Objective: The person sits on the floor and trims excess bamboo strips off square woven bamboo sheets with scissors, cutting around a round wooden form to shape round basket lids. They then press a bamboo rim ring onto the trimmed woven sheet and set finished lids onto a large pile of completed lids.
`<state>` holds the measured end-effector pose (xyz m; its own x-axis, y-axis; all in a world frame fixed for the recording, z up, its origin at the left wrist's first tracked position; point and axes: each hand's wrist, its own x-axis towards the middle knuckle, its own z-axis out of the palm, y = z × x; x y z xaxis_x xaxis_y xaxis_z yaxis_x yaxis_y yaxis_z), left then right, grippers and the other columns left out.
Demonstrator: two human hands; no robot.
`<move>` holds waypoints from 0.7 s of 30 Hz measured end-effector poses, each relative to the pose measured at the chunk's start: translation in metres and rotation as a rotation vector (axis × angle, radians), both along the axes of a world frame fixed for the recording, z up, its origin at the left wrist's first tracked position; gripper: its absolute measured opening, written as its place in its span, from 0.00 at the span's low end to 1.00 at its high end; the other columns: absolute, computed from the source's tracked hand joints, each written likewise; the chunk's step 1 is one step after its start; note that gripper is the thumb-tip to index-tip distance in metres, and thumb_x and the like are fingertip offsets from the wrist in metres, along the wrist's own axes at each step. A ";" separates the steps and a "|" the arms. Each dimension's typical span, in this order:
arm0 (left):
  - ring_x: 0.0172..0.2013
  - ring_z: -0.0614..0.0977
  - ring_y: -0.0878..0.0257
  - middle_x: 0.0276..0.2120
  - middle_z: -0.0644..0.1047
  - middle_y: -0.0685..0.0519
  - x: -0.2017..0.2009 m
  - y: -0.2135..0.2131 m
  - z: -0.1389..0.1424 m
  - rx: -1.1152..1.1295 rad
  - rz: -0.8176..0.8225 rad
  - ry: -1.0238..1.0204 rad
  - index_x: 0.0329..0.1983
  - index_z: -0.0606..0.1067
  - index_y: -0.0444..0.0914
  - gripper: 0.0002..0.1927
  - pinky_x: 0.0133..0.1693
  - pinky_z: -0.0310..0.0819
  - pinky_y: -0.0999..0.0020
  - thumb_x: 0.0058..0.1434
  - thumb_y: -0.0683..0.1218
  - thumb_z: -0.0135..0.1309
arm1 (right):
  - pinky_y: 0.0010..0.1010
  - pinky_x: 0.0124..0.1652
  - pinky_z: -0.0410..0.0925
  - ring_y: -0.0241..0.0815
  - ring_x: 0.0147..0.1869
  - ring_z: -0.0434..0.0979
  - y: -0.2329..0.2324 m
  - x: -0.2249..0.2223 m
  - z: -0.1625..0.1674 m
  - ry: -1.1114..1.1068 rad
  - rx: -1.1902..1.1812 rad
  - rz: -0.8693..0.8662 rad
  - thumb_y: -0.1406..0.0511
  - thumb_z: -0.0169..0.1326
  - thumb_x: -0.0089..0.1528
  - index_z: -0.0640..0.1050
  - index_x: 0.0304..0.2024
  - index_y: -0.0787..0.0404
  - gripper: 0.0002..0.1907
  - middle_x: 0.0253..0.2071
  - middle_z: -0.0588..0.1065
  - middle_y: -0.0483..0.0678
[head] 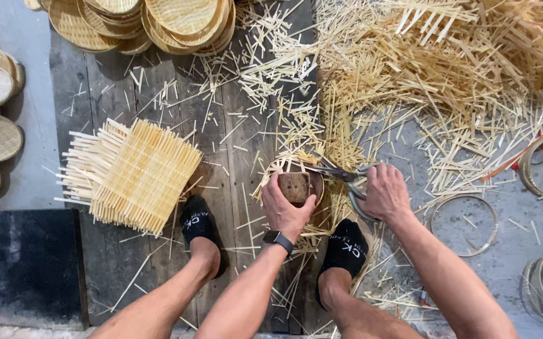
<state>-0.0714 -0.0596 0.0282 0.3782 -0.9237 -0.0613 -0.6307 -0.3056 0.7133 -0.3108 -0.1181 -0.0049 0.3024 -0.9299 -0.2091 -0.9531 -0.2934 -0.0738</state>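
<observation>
Down between my feet, my left hand (286, 210) presses flat on a round brown wooden block (296, 186), fingers curled over its near edge and closed on it, pinning a small round woven bamboo mat (276, 171) beneath; only the pale rim of that mat shows around the block. A black watch (278, 240) sits on that wrist.

My right hand (383, 193) is wrapped tight around the looped handles of a pair of grey metal shears (340, 174). Their blades point left and meet the far edge of the mat, just beside the block. Whether the blades are parted I cannot tell.

All this rests on a dark, weathered wooden board (227, 144) strewn with thin pale bamboo offcuts (296, 75). My feet, in black socks (199, 221), stand on the board either side of the work.

Left of my left foot lies a square stack of untrimmed woven bamboo mats (134, 174), their loose strip ends sticking out along the left side. Beyond the board's far end sit piles of finished round woven bamboo trays (180, 16), and more of them line the left edge of the grey floor. To my right a large heap of bamboo strips (447, 63) covers the floor, and thin bamboo hoops (464, 224) lie near my right forearm.
</observation>
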 end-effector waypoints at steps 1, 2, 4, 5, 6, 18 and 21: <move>0.57 0.70 0.41 0.54 0.69 0.39 0.001 -0.001 -0.002 0.002 -0.028 -0.020 0.69 0.57 0.40 0.55 0.60 0.64 0.46 0.41 0.53 0.74 | 0.41 0.45 0.71 0.53 0.44 0.74 0.000 0.006 0.000 -0.029 -0.060 -0.002 0.47 0.62 0.49 0.75 0.38 0.68 0.31 0.37 0.74 0.57; 0.56 0.71 0.41 0.54 0.69 0.39 0.004 -0.002 -0.004 0.000 -0.060 -0.043 0.69 0.58 0.40 0.54 0.59 0.65 0.46 0.41 0.53 0.74 | 0.41 0.45 0.71 0.52 0.45 0.75 0.000 0.011 -0.002 -0.030 -0.041 -0.006 0.50 0.61 0.50 0.75 0.38 0.66 0.28 0.38 0.74 0.56; 0.57 0.71 0.40 0.55 0.69 0.38 0.012 -0.003 -0.005 -0.036 -0.129 -0.048 0.69 0.56 0.38 0.54 0.59 0.64 0.47 0.41 0.51 0.74 | 0.42 0.46 0.72 0.51 0.46 0.76 -0.001 0.014 -0.009 -0.035 -0.001 -0.011 0.55 0.59 0.51 0.75 0.38 0.64 0.21 0.39 0.75 0.55; 0.57 0.71 0.39 0.55 0.69 0.37 0.016 -0.002 -0.005 -0.057 -0.163 -0.050 0.69 0.56 0.37 0.55 0.59 0.64 0.47 0.42 0.50 0.74 | 0.41 0.42 0.73 0.51 0.43 0.77 -0.001 0.012 -0.014 0.000 0.052 -0.003 0.58 0.56 0.55 0.75 0.41 0.64 0.18 0.38 0.76 0.55; 0.58 0.71 0.39 0.56 0.68 0.36 0.020 -0.002 -0.005 -0.061 -0.177 -0.019 0.69 0.55 0.37 0.55 0.60 0.64 0.47 0.41 0.49 0.73 | 0.40 0.39 0.74 0.50 0.41 0.78 -0.003 0.008 -0.019 0.036 0.101 0.004 0.61 0.53 0.58 0.75 0.43 0.65 0.16 0.37 0.76 0.56; 0.60 0.70 0.43 0.61 0.65 0.36 0.022 0.004 -0.015 -0.061 -0.118 0.153 0.69 0.51 0.36 0.57 0.61 0.66 0.52 0.40 0.48 0.71 | 0.42 0.47 0.70 0.52 0.47 0.76 0.011 -0.022 0.006 -0.017 0.171 -0.058 0.44 0.57 0.54 0.76 0.44 0.65 0.33 0.42 0.75 0.57; 0.60 0.71 0.42 0.59 0.68 0.37 0.024 0.005 -0.016 -0.056 -0.140 0.100 0.69 0.55 0.35 0.55 0.61 0.67 0.51 0.40 0.49 0.71 | 0.42 0.50 0.68 0.52 0.50 0.73 0.017 -0.013 0.021 0.056 0.147 -0.071 0.40 0.55 0.56 0.75 0.46 0.68 0.37 0.43 0.73 0.58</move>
